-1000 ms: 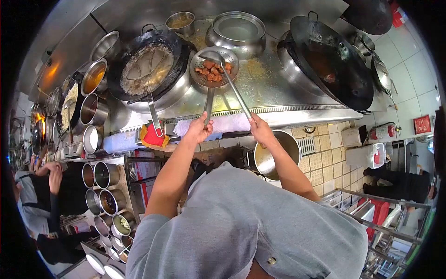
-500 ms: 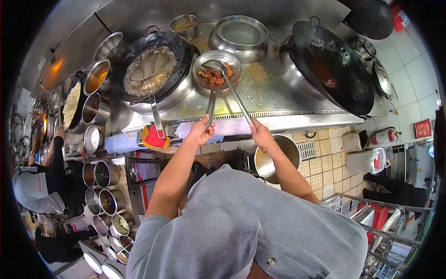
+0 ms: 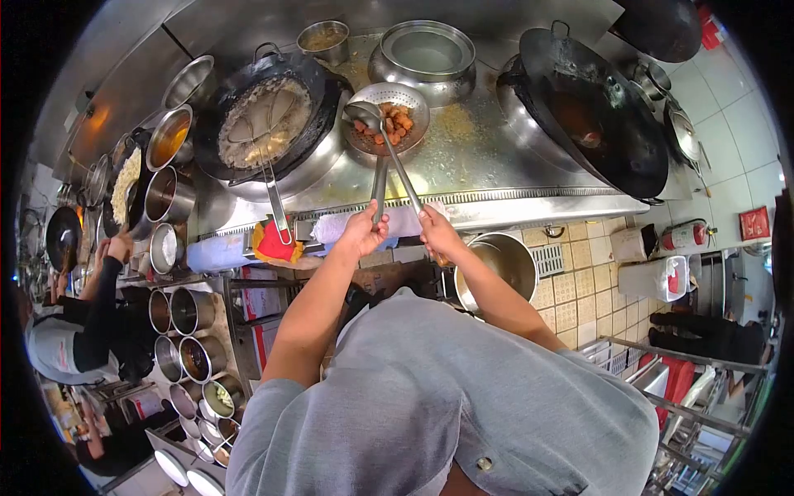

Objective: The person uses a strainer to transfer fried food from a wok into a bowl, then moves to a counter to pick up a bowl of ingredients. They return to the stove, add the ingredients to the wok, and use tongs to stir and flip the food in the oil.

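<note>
My left hand (image 3: 362, 235) is closed around the handle of a perforated strainer (image 3: 419, 97). Reddish-brown fried chunks (image 3: 397, 130) lie inside its bowl, over the steel stove top. In my right hand (image 3: 440, 235) is the long handle of a ladle (image 3: 364, 114). The ladle's bowl sits at the left part of the strainer, over its rim, beside the chunks. To the left, a wok (image 3: 289, 68) of foamy, bubbling oil holds a wire skimmer (image 3: 276, 202), its handle resting over the front edge.
A large tilted dark wok (image 3: 637, 153) stands at right, and a lidless steel pot (image 3: 461, 87) at the back. Folded towels (image 3: 331, 226) lie along the front rail. Another person (image 3: 62, 339) works at far left, near several steel containers (image 3: 198, 310). A big pot (image 3: 506, 248) is below my right arm.
The ladle's bowl has moved left across the strainer, exposing more of the chunks. My right hand has shifted left, nearer my left hand. The other person's arm at left has shifted.
</note>
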